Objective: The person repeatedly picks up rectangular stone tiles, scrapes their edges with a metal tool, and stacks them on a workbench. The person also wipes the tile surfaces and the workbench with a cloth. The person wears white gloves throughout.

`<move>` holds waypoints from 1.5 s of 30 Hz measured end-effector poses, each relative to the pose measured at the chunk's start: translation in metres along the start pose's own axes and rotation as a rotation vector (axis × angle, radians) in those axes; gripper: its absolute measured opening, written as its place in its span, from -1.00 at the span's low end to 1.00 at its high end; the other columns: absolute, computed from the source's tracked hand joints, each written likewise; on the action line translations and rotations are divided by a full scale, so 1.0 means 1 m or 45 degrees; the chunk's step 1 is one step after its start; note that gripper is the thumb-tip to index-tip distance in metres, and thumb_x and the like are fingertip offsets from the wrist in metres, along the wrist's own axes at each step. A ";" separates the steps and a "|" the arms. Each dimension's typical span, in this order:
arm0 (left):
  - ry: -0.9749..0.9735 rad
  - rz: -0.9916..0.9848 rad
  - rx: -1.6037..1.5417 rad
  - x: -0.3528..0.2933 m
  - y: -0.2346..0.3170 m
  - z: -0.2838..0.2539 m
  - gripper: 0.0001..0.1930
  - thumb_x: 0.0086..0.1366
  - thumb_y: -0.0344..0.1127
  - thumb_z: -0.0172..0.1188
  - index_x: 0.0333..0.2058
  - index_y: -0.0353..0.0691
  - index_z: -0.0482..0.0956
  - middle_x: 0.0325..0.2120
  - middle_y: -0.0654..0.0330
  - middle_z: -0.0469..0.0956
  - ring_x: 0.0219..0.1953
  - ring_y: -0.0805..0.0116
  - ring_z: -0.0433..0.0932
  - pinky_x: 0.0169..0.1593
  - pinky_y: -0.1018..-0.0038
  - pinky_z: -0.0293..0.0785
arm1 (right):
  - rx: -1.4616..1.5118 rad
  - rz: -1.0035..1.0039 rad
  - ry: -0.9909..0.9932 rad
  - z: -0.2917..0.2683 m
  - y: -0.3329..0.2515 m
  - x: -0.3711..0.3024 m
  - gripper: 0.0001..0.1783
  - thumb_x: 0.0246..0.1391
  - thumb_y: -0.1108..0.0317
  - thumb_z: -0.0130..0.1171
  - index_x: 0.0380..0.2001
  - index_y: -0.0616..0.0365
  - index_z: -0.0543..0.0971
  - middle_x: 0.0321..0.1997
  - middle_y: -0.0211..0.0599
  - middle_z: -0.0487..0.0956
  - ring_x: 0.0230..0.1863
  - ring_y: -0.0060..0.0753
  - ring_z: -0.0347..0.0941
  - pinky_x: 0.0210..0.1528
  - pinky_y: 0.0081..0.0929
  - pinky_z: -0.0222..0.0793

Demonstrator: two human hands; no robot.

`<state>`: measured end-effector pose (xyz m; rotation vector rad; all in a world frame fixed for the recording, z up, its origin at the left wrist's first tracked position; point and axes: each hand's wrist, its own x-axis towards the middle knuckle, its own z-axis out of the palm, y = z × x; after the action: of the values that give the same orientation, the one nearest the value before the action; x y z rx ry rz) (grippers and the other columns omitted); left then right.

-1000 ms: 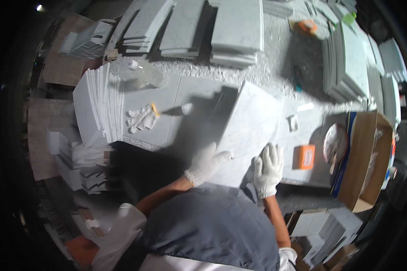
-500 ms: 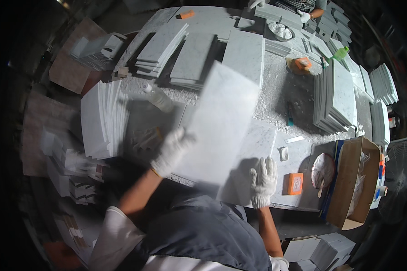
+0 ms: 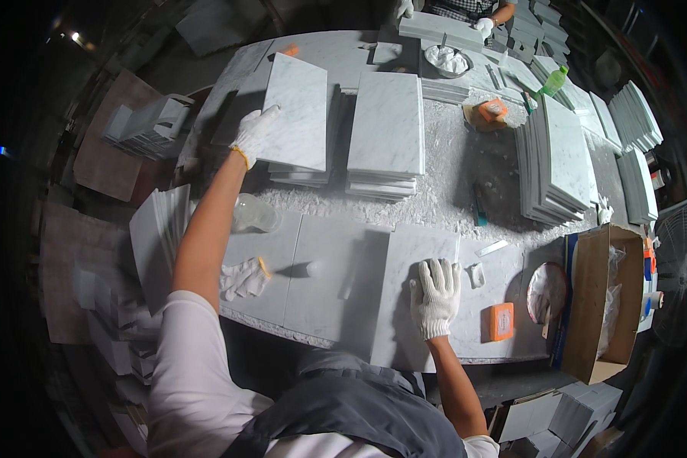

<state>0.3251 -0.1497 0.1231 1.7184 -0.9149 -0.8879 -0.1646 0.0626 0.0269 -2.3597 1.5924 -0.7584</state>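
Gloved in white knit, my left hand reaches to the far left and grips the left edge of a pale marble tile. That tile is slightly tilted over a stack; whether it touches the stack I cannot tell. My right hand, also gloved, lies flat with fingers stretched on another marble tile at the near edge of the table. Between my arms is a pale slab surface with a crumpled white glove on it. A clear bottle is partly hidden by my left forearm.
Marble tile stacks stand mid-table and at the right. To the right of my right hand are an orange block, a smeared round dish and a cardboard box. Across the table, a person's gloved hand touches a slab.
My left hand has carried the marble tile from in front of me to the far left, over a stack. My right hand stays flat on its tile.
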 end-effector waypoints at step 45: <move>-1.173 2.311 1.372 -0.414 -0.121 0.237 -0.29 0.44 0.31 -0.19 0.28 -0.12 0.40 0.38 -0.24 0.24 0.48 -0.02 0.15 0.47 0.00 0.12 | 1.067 1.271 0.456 -0.051 0.056 -0.178 -0.59 0.45 0.40 0.03 0.24 0.42 0.48 0.25 0.00 0.57 0.24 -0.18 0.53 0.36 -0.28 0.41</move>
<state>-0.0478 0.1491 0.0069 0.2768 -3.0744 0.3116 -0.2874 0.2075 -0.0075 -0.7361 1.7711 -1.2452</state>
